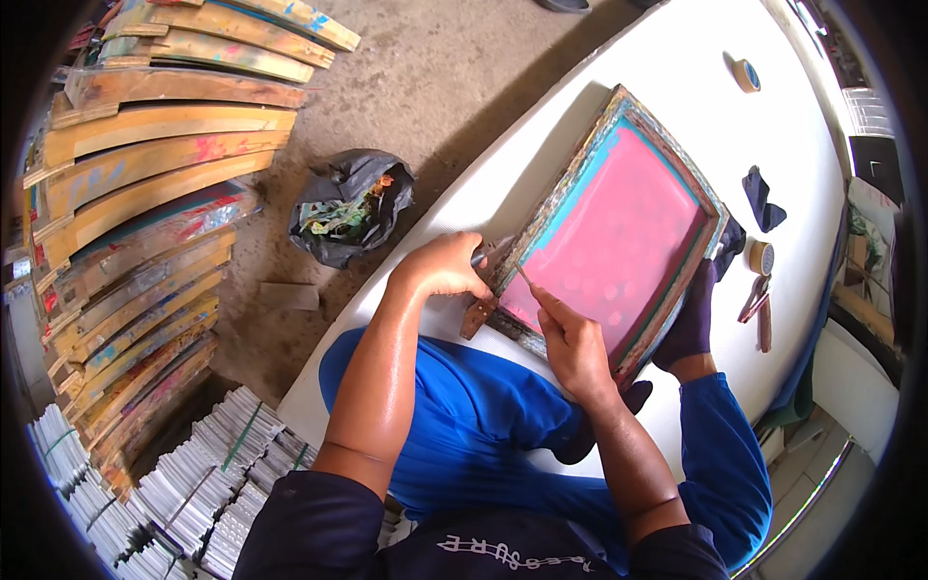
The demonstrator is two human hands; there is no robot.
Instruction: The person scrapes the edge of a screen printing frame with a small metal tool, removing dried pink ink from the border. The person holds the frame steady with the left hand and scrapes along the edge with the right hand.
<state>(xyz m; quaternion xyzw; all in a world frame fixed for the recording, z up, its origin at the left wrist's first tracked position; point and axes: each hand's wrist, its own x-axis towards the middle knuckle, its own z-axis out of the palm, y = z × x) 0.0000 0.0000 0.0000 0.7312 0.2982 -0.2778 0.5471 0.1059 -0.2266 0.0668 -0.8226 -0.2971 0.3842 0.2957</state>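
A screen-printing frame with weathered wooden sides leans across my legs on the white table. Its pink mesh has a turquoise border. At its near left corner, my left hand is curled with the thumb bent toward the wood; a small dark object shows between its fingers, its kind unclear. My right hand is closed around a thin stick-like tool, whose tip is at the mesh's near left edge. Below my left thumb, a brown piece with small dots touches the frame's corner.
The white table carries tape rolls, a dark cloth and a brown-handled tool on the right. A black bag of scraps sits on the floor. Wooden frames are stacked left, above bundled white sheets.
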